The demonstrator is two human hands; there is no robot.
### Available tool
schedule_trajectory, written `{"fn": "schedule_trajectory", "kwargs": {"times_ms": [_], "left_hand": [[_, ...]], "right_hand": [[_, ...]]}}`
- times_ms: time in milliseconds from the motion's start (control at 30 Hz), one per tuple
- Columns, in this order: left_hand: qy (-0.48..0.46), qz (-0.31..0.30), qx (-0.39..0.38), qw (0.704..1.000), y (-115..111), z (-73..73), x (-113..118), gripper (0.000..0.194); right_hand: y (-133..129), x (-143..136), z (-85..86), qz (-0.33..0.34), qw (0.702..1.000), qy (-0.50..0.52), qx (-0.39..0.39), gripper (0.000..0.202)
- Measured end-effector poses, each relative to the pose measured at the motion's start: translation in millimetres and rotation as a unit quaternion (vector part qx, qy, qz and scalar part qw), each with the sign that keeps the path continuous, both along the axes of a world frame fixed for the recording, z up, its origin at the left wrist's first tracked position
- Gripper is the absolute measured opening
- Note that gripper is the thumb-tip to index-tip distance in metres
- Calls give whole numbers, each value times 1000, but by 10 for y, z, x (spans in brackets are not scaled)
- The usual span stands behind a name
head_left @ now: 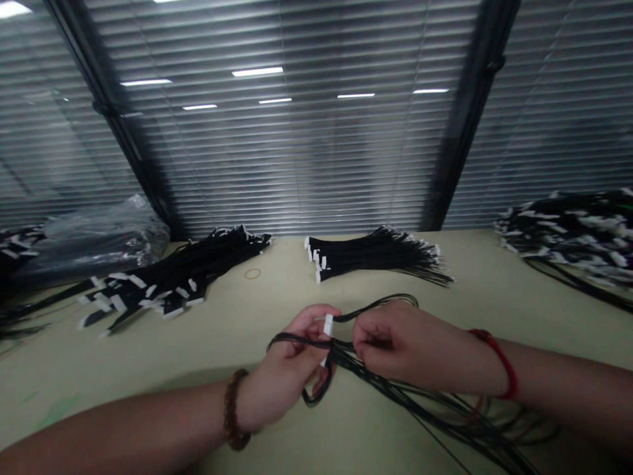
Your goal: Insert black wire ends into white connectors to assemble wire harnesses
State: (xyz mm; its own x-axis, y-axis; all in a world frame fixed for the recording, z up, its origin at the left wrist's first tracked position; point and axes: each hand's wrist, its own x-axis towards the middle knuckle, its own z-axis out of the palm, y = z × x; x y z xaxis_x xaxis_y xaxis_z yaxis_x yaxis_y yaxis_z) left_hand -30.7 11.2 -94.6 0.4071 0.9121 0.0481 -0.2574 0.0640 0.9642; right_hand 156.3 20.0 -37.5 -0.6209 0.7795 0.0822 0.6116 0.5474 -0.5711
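Note:
At the front middle of the table, my left hand (pixel 291 369) pinches a black wire harness by its white connectors (pixel 328 324). One connector sticks up past the fingertips, and another white piece shows lower between the fingers. Black wires (pixel 390 389) run from there to the lower right, and short loops bend round my left fingers. My right hand (pixel 395 340) is closed just to the right, its curled fingers on black wires of the same harness. A wire loop (pixel 395 298) arches above my right knuckles. What lies inside the right fist is partly hidden.
Behind my hands lies a neat bundle of black cables (pixel 366 254) with white ends. To the left are loose cables with white connectors (pixel 163 284), a clear plastic bag (pixel 109 231) and a rubber band (pixel 252 274). A big cable pile (pixel 573 231) sits right. Blinds (pixel 306 132) stand behind the table.

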Motion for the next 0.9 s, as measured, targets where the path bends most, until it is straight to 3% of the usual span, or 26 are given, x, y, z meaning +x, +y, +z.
{"fn": "schedule_trajectory", "kwargs": {"times_ms": [233, 367, 600, 700, 833, 900], "left_hand": [[2, -2, -3, 1000, -16, -24, -5, 34], [1, 14, -3, 1000, -8, -36, -8, 33], [2, 37, 22, 999, 16, -31, -25, 31], [6, 36, 19, 999, 7, -32, -35, 30], [3, 33, 27, 999, -7, -12, -38, 30], [2, 41, 29, 999, -1, 16, -38, 30]], "right_hand": [[45, 39, 31, 6, 995, 17, -96, 17], [85, 60, 19, 40, 977, 46, -205, 18], [141, 90, 53, 43, 951, 51, -302, 17], [163, 81, 23, 83, 931, 31, -355, 22], [191, 61, -55, 203, 870, 15, -449, 30], [225, 92, -47, 228, 866, -9, -445, 33]]}}
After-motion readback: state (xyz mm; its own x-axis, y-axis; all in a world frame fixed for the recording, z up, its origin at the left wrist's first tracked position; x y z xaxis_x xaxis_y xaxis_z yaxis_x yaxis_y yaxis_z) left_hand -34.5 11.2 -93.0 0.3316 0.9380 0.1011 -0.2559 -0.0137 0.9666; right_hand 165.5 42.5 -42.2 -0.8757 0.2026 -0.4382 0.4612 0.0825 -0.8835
